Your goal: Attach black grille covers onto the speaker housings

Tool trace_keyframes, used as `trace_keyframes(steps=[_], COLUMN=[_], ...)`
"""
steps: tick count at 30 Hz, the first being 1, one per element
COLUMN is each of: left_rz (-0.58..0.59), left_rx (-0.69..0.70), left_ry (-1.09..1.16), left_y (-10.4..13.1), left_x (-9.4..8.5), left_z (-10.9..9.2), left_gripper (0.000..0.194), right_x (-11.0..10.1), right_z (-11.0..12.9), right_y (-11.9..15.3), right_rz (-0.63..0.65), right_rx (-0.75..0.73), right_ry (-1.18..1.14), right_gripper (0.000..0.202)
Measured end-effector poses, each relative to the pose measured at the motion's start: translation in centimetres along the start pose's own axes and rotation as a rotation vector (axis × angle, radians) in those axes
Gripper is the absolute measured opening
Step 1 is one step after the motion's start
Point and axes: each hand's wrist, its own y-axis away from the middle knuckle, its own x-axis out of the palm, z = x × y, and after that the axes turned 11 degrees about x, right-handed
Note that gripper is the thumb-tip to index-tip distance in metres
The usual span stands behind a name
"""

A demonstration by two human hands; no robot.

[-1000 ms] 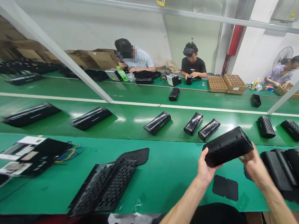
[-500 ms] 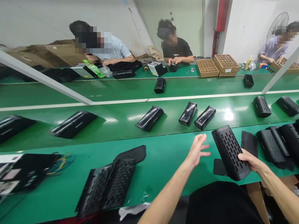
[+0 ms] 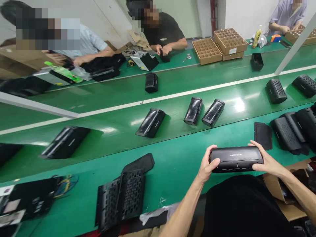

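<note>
MERKURY-lettered black casing [image 3: 237, 160], one, held level between my left hand [image 3: 206, 166] and right hand [image 3: 269, 162], over the green counter [image 3: 180, 158].
Both hands curled around its ends; black sheets [image 3: 263, 135] just beyond my right; perforated black panels [image 3: 132, 194] well left of my left.

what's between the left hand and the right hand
A long black casing, held near its two ends by the left hand and right hand; the head view shows it.
</note>
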Motion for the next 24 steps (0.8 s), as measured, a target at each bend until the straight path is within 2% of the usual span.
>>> trace_keyframes(steps=[2, 5, 8, 10, 14, 16, 20, 22, 24], left_rz=[0.043, 0.101, 0.024, -0.057, -0.126, -0.139, -0.217, -0.234, -0.249], left_rx=[-0.02, -0.076, -0.075, -0.11, -0.463, -0.58, -0.548, -0.538, -0.533], left_ry=[0.003, -0.05, -0.118, -0.099, -0.01, 0.038, 0.049, 0.048, 0.052], left_y=[0.9, 1.7, 1.8, 1.4, -0.2, -0.9, -2.0, -2.3, -2.4], left_x=[-0.3, -0.5, -0.1, 0.4, 0.9, 0.8, 0.6, 0.6, 0.6], left_z=[-0.1, -0.5, -0.2, 0.5, 2.2, 3.1, 4.8, 5.3, 5.4], left_gripper=[0.088, 0.092, 0.08, 0.076, 0.069, 0.069, 0.061, 0.057, 0.056], right_x=[0.9, 2.4, 3.1, 2.8, 1.8, 1.7, 2.1, 2.0, 1.6], right_z=[-0.9, -1.2, -1.2, -1.2, -1.7, -2.1, -2.6, -2.7, -2.7], right_y=[0.7, 1.1, 0.7, 0.0, -2.2, -3.0, -3.9, -3.9, -3.7], right_rz=[0.053, 0.057, 0.04, 0.059, 0.252, 0.305, 0.336, 0.33, 0.307], right_rx=[0.06, 0.11, 0.176, 0.281, 0.67, 0.774, 0.834, 0.836, 0.786], right_ry=[-0.177, -0.311, -0.407, -0.486, -0.568, -0.556, -0.556, -0.566, -0.576], right_gripper=[0.096, 0.086, 0.081, 0.081, 0.072, 0.061, 0.052, 0.058, 0.073])
